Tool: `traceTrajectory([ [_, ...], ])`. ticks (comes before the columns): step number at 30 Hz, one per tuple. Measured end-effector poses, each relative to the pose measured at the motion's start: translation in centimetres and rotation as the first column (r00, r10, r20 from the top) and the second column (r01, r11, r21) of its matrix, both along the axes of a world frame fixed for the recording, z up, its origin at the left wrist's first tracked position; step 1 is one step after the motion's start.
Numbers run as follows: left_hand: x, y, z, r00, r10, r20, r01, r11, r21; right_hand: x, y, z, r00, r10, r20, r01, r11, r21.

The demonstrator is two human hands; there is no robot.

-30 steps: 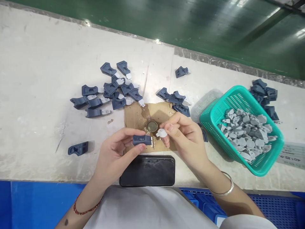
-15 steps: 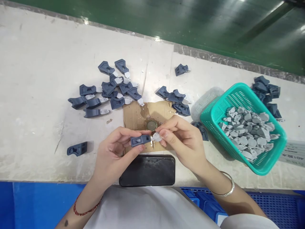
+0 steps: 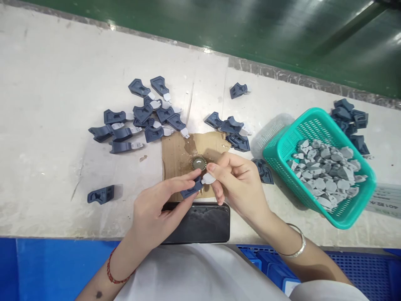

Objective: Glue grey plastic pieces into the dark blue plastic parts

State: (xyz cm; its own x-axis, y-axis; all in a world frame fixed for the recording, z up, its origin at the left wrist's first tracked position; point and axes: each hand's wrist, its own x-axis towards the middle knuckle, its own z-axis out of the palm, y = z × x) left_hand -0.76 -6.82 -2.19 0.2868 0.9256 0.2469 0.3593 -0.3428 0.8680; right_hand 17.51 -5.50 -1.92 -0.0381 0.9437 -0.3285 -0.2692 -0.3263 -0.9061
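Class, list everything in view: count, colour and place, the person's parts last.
Table: one, whitish, across view
Held part: one, dark blue, in left hand
Held piece: one, light grey, in right hand
Loose parts: over twenty, dark blue, across table
Basket: one, green, right side
Basket pieces: many, grey, inside it
Cardboard: one, brown, table centre
Cap-like dish: one, greyish, on cardboard
Phone: one, black, near edge
Label: one, pale, right of basket
Bins: several, blue, below table
Background surface: one, green, beyond table
Bracelets: two, red left, silver right
Hands: two, bare, centre

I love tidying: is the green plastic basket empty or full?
The basket is partly full: chunky grey pieces lie inside, below bare wall.
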Motion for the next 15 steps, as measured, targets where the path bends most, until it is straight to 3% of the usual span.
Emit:
traceTrajectory([
  [12, -0.05, -0.05, -0.51, 0.991, -0.015, -0.130, 0.037, 0.986, 0.165, -0.07, 0.00, 0.19, 0.998, -0.010, -0.058, 0.006, 0.997, -0.071],
  [15, 0.08, 0.12, -0.64, 0.985, 0.021, -0.173, 0.031, 0.956, 0.291, -0.19, -0.17, 0.33, 0.999, -0.015, -0.036, 0.013, 0.998, -0.061],
])
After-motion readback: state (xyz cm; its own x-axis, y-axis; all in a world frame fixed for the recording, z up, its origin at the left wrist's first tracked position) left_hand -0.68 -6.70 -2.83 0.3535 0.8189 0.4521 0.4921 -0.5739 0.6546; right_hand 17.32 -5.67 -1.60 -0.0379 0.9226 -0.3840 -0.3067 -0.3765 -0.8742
